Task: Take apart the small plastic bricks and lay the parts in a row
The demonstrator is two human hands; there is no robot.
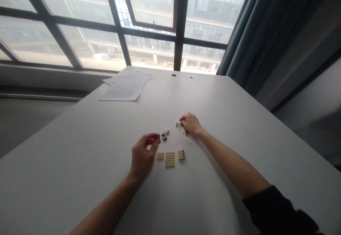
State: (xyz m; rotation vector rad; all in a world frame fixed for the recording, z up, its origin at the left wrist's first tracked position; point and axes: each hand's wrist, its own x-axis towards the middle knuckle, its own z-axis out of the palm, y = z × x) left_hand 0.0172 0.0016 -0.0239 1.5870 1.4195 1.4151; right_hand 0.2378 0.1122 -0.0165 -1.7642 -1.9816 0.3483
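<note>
My left hand [142,155] pinches a dark grey toy brick [158,138] between thumb and fingers, held just left of small black pieces [164,139] and a white-and-grey piece [166,132]. Farther off, my right hand [191,123] has its fingers bent down together at a small white-and-grey brick [177,124]; what lies between the fingertips is hidden. A flat white piece [187,140] lies under the right wrist's near side. Closer to me is a row of tan studded plates: a small one [160,156], a larger one [170,159], and one [180,155] with a dark grey edge.
The pieces lie on a wide white table [80,156]. Printed papers [124,87] overlap at its far left. Two round holes [173,75] sit near the far edge. Behind stand large windows [149,0], with a dark blue curtain [255,25] at the right.
</note>
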